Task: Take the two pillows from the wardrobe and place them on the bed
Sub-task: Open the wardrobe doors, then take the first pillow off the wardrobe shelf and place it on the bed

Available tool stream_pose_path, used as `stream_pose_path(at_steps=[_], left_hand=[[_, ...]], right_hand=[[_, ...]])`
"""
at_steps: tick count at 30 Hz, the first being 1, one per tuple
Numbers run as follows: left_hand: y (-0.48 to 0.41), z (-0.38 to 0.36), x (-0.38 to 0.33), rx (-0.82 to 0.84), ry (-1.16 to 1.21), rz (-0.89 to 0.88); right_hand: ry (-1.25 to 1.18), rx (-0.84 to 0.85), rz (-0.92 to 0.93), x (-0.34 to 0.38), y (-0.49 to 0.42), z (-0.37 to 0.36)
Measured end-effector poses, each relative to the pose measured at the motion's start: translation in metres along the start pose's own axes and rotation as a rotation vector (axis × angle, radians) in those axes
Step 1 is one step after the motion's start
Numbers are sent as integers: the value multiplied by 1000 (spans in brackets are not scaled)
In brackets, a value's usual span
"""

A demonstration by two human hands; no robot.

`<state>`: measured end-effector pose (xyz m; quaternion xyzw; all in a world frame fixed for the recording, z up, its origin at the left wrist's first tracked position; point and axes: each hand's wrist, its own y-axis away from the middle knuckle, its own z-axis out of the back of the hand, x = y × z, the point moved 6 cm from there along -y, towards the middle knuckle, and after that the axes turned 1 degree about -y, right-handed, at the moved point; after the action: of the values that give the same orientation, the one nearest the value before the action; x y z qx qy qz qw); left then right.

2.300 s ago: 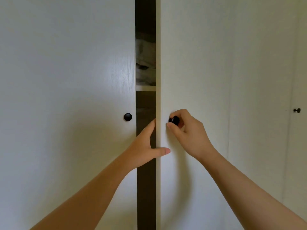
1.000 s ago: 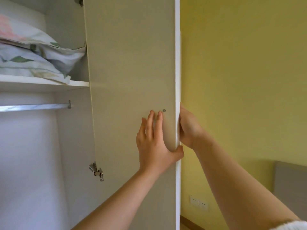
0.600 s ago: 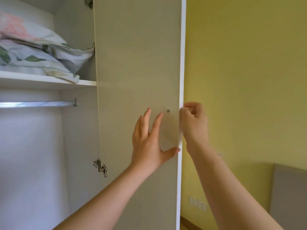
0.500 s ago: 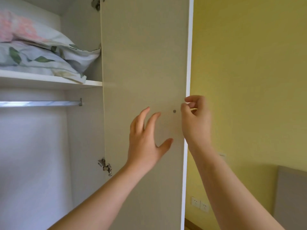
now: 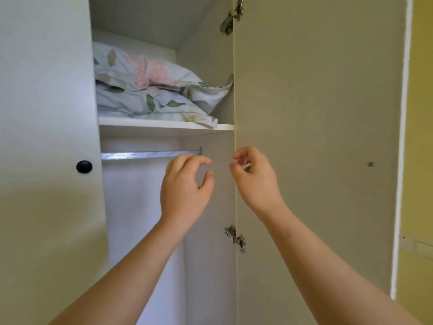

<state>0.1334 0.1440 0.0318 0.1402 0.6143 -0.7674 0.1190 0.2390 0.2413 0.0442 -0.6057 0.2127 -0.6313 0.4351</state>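
Two floral pillows lie stacked on the wardrobe's upper shelf (image 5: 164, 127). The top pillow (image 5: 145, 69) has pink flowers; the bottom pillow (image 5: 150, 104) has green leaves. My left hand (image 5: 185, 188) hovers below the shelf in front of the open compartment, fingers loosely curled, holding nothing. My right hand (image 5: 255, 181) is beside it at the hinge edge of the open right door (image 5: 316, 137), fingers loosely curled and empty. Neither hand touches a pillow.
The left door (image 5: 46, 160) with a black knob (image 5: 83, 166) stands shut and covers the pillows' left part. A metal hanging rail (image 5: 145, 155) runs under the shelf. Hinges (image 5: 235, 238) sit on the right door's inner edge. A yellow wall (image 5: 421, 113) lies far right.
The right door was pulled fully open and both hands let go of it. My view swung left toward the pillows, and both hands now hover in front of the open compartment.
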Motion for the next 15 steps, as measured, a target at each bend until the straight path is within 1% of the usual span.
stream_pose_path(at_steps=[5,7,9,11,15], left_hand=[[-12,48,50,-57,-199,-6],[-18,67,63,-81,-332,-87],[-25,83,78,-88,-520,-154],[-33,97,99,-87,-654,-113],[-43,113,136,-40,-762,1]], right_hand=[[-107,106,-20,9,-2,-69],[-174,149,-35,16,-3,-93],[-235,174,-47,22,-3,-114],[-274,201,-53,27,-2,-133],[-351,219,-58,32,3,-155]])
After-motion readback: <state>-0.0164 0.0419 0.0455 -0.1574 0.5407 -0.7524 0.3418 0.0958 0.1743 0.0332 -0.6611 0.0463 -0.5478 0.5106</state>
